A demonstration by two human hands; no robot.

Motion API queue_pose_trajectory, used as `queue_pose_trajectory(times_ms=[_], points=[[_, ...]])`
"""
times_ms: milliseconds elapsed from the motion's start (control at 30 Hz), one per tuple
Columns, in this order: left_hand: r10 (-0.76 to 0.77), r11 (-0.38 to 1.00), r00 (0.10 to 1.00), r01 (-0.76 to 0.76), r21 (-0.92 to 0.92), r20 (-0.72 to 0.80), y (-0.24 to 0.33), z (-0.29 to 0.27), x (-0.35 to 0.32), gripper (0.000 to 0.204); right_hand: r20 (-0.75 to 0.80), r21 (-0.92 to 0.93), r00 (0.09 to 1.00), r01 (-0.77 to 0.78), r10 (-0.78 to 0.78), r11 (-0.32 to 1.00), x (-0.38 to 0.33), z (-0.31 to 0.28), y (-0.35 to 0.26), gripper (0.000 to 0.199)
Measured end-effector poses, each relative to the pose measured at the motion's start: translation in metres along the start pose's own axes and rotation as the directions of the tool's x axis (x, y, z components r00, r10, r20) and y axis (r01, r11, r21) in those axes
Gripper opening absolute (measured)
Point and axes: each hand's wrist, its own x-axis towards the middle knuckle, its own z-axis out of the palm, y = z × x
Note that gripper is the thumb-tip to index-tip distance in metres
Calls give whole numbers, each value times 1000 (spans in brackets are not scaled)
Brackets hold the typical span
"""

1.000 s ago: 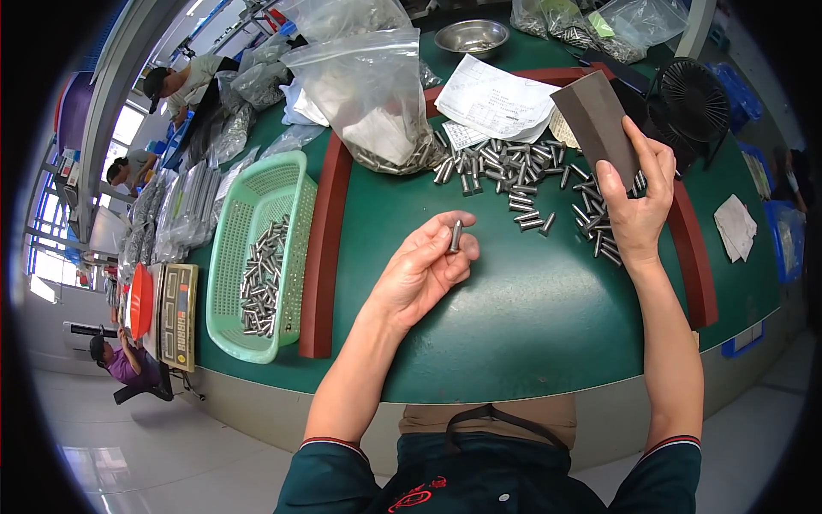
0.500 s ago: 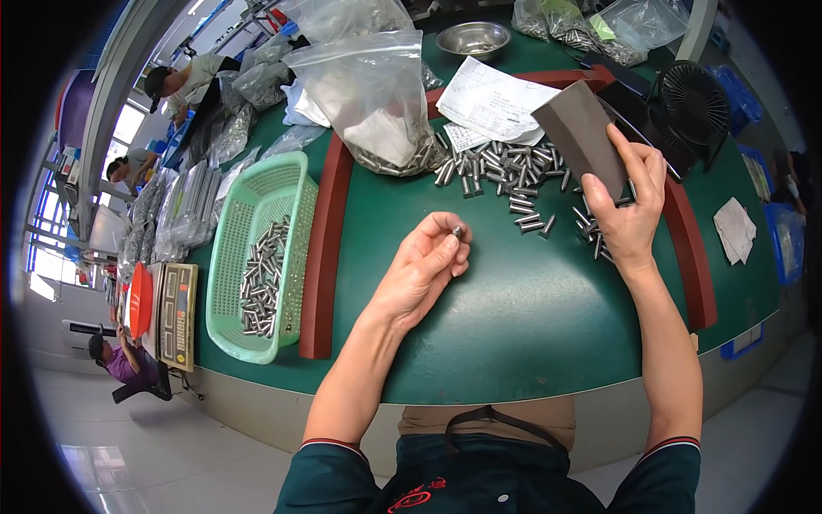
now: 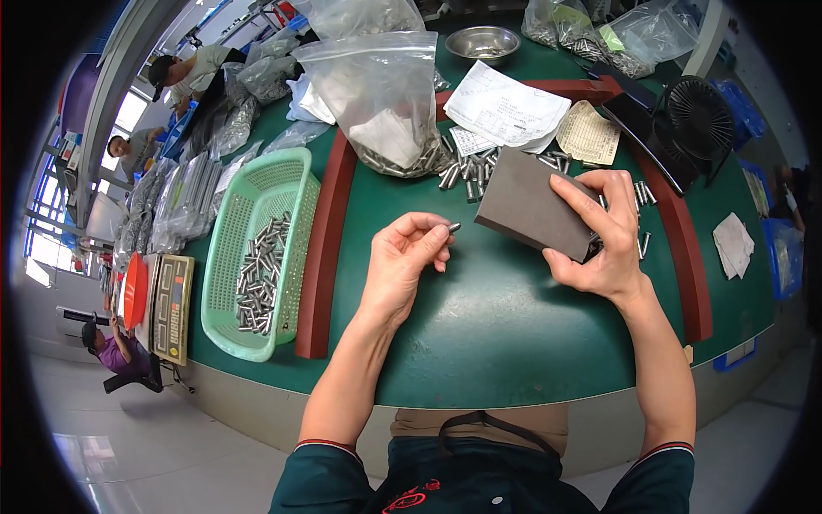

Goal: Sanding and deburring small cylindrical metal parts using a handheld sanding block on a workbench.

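My left hand (image 3: 402,265) pinches a small metal cylinder (image 3: 453,228) between thumb and fingertips above the green table (image 3: 479,317). My right hand (image 3: 599,240) grips a flat dark grey block (image 3: 531,204), tilted over a scatter of several more metal cylinders (image 3: 479,164) on the table. The block hides much of that scatter. The two hands are a short gap apart.
A green plastic basket (image 3: 291,184) at left holds several cylinders. A clear bag (image 3: 381,94) of parts, paper sheets (image 3: 505,107), a metal bowl (image 3: 484,41), a black fan (image 3: 702,116) and a scale (image 3: 171,308) surround the work area. Red-brown rails (image 3: 321,248) border it. Other people sit at far left.
My right hand has brought the grey block down and leftward over the loose cylinders. My left hand has stayed put, holding its cylinder.
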Motion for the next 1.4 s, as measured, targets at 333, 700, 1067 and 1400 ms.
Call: queue_pose_trajectory(times_ms=[333,700,1067,1400], points=[[50,998,995,-52,29,83,2,1,-1,8,-16,-37,998,67,-68,997,4,2,5,71],[67,996,996,-70,46,66,-1,-1,-2,7,65,275,991,94,-116,957,5,0,-25,65],[-102,984,995,101,-146,-2,1,-2,0,14,-50,4,989,-142,142,990,2,2,3,64],[-130,985,991,125,-121,-36,-5,-3,0,16,124,225,983,106,-136,969,5,7,-30,67]])
